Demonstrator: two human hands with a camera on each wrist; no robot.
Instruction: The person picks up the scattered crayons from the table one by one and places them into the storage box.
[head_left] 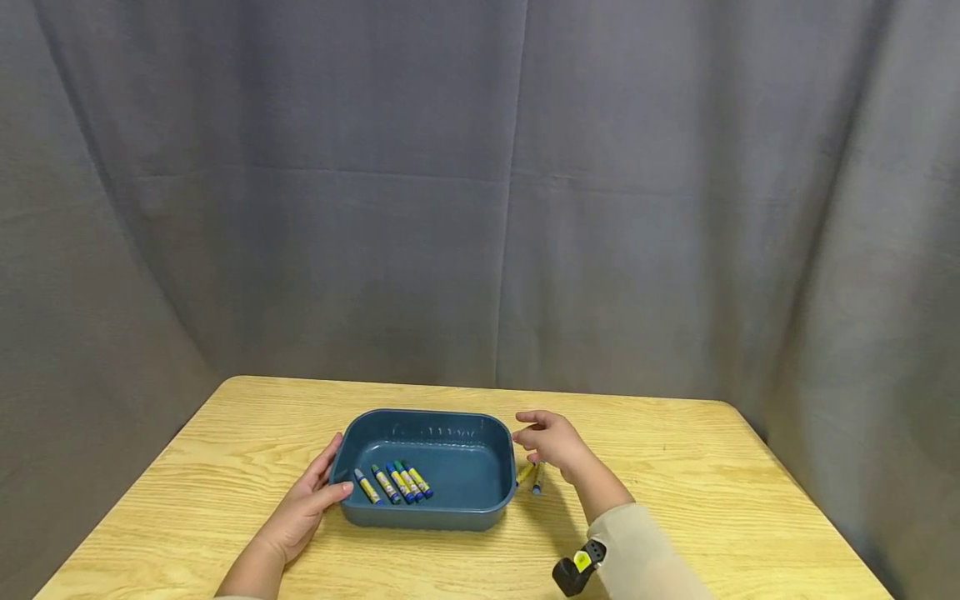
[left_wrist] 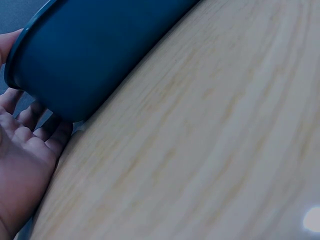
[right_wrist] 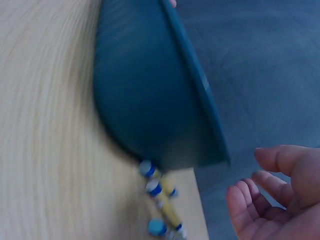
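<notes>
A dark blue rectangular plastic basin point(head_left: 420, 518) stands on the wooden table. Several crayons point(head_left: 386, 483) with yellow wrappers lie side by side on the left part of its floor. My left hand point(head_left: 303, 502) grips the basin's left end, thumb over the rim and fingers against the outer wall. In the left wrist view those fingers point(left_wrist: 37, 120) reach low on the wall, near the table. Just off the right rim hovers my right hand point(head_left: 553, 442), its fingers loosely bent and holding nothing. Below it, more crayons point(head_left: 537, 480) lie on the table beside the basin, partly hidden in the head view.
The light wooden table point(head_left: 697, 483) extends around the basin on all sides. Behind it hangs a grey curtain point(head_left: 375, 250). A black wrist device point(head_left: 579, 568) with a yellow mark sits at my right sleeve.
</notes>
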